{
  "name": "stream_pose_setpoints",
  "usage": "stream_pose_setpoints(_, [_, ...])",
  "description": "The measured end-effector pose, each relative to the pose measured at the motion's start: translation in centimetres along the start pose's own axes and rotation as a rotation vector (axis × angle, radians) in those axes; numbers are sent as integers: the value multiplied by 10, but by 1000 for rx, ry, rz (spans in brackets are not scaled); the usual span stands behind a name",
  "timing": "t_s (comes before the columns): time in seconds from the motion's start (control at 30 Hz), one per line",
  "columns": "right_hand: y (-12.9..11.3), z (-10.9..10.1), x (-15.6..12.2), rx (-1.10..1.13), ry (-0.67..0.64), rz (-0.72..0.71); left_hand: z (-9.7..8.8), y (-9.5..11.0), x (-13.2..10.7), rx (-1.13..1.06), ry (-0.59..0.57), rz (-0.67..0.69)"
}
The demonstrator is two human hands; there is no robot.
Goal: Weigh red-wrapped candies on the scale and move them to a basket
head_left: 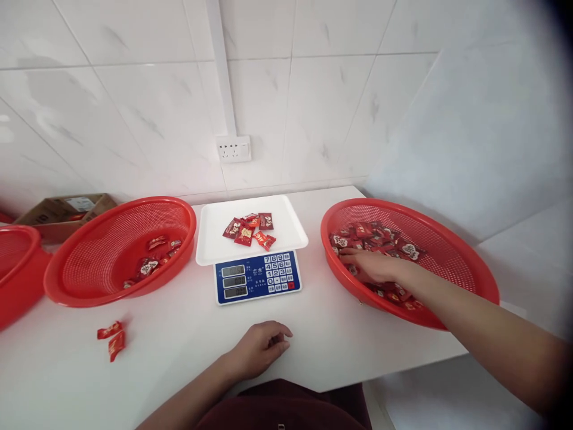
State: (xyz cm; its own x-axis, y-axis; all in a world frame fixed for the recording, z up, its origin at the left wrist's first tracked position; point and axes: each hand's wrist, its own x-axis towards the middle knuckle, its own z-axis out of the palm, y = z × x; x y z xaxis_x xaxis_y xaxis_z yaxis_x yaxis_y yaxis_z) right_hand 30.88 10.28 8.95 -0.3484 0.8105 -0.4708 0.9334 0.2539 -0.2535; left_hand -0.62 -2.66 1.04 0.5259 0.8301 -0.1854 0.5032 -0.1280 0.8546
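Note:
My right hand (371,266) reaches into the red mesh basket (452,251) on the right, palm down on a pile of red wrapped candies (380,236); its fingers curl over them. My left hand (259,346) rests on the white table near the front edge, fingers loosely curled, holding nothing. Between the baskets stands a blue digital scale (259,278) with a white tray (210,239) that carries several red candies (250,230).
A second red basket (89,263) on the left holds a few candies (152,260). Part of a third red basket (13,275) shows at the far left. Two loose candies (111,339) lie on the table. A cardboard box (62,215) and a wall socket (233,149) are behind.

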Motion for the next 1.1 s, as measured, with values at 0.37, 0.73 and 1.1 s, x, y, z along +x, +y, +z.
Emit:
stream_pose_setpoints(0.37, [42, 9, -31, 58, 201, 124, 0, 1, -1, -24, 28, 24])
stream_pose_setpoints(0.73, [53, -7, -69, 211, 456, 307, -1, 1, 4, -21, -1, 0])
stream_pose_setpoints(1.1, [38, -14, -61, 276, 494, 282, -3, 5, 5, -1, -46, -24])
